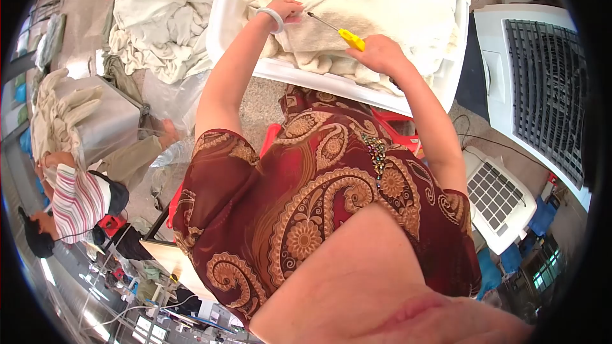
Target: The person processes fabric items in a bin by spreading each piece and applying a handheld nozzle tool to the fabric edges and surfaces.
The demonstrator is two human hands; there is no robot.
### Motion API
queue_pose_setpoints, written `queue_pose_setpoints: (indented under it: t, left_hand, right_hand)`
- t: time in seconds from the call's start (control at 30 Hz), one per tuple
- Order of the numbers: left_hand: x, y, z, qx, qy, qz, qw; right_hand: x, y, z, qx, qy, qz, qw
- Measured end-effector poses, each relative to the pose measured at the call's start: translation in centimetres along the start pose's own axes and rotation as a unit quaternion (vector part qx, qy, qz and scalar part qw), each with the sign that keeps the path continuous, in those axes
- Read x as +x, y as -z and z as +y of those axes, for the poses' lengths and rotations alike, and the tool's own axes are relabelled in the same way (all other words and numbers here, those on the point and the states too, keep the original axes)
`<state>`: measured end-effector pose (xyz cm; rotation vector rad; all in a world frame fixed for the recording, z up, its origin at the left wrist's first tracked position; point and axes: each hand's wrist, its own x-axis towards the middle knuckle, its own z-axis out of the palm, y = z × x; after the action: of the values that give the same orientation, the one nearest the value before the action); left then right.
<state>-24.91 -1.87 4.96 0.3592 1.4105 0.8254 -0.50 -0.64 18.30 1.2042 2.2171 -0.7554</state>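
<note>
Cream fabric (376, 0) lies in folds inside a large white plastic tub (223, 16). My right hand (381, 55) is closed around the yellow handle of a screwdriver (352, 39). Its thin metal shaft points up and left over the cloth, and the dark tip is close to my left hand. My left hand (285, 9), with a pale bangle at the wrist, is at the tub's left side. Its fingers are curled together on a fold of the cream fabric; the fingertips are partly hidden.
A heap of off-white cloth (162, 19) lies on the floor left of the tub. A white air cooler (535, 83) with a dark grille stands at the right, near a detached grille panel (496, 197). Another person (80, 200) in a striped top handles beige cloth at the left.
</note>
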Motion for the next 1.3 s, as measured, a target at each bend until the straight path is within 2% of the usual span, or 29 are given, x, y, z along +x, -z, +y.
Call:
queue_pose_setpoints:
  t: [0.3, 0.4, 0.47, 0.7, 0.9, 1.07, 1.3]
  left_hand:
    - [0.6, 0.7, 0.4, -0.020, 0.007, -0.063, 0.998]
    - [1.1, 1.1, 0.2, -0.045, 0.000, -0.044, 0.998]
    - [2.2, 1.2, 0.0, -0.094, 0.042, -0.018, 0.995]
    - [2.0, 0.8, 0.5, -0.107, 0.034, -0.042, 0.993]
    - [1.3, 1.1, 0.5, -0.107, 0.039, -0.030, 0.993]
    - [1.5, 1.2, -0.1, -0.047, -0.014, -0.078, 0.996]
    - [1.3, 0.4, 0.0, -0.018, -0.014, -0.035, 0.999]
  right_hand:
    - [-1.0, 0.5, -1.5, -0.014, -0.045, 0.012, 0.999]
    - [-0.9, 0.6, -2.2, -0.011, -0.048, 0.010, 0.999]
    - [-1.0, 0.7, -2.3, -0.006, -0.054, 0.009, 0.999]
    - [-1.4, 0.3, -2.5, -0.027, -0.053, 0.006, 0.998]
    - [-1.0, 0.5, -2.9, -0.027, -0.048, 0.007, 0.998]
    - [-0.8, 0.3, -2.8, -0.024, -0.045, 0.015, 0.999]
    - [-0.6, 0.7, -2.6, -0.018, -0.043, 0.018, 0.999]
